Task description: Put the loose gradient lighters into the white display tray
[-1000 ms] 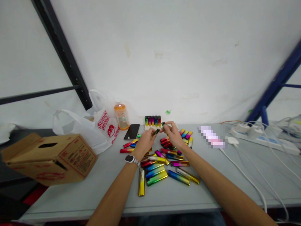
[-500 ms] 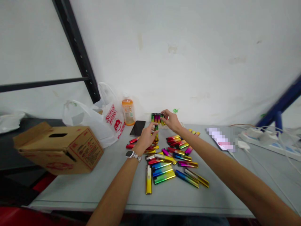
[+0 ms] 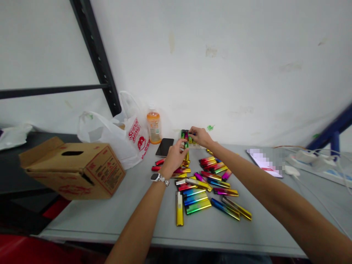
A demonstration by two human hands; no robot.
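My left hand (image 3: 176,157), with a watch on its wrist, is closed round a green and gold lighter (image 3: 186,149) held upright. Farther back, my right hand (image 3: 201,136) has its fingers pinched at the top of a row of upright lighters (image 3: 186,136) near the wall; what lies between the fingertips is too small to tell. Under and beside my arms several shiny lighters lie on the grey table, among them a green one (image 3: 198,206), a white and yellow one (image 3: 179,209) and a purple one (image 3: 226,191).
At the left stand a cardboard box (image 3: 68,172) and a white plastic bag (image 3: 110,137). An orange bottle (image 3: 154,126) and a dark phone (image 3: 165,147) are behind my left hand. A lit phone (image 3: 265,163), cables and a power strip (image 3: 316,165) lie at the right.
The whole view has shifted, so things on the table appear slightly farther right. Both hands remain near the upright lighters, with little change in their pose.
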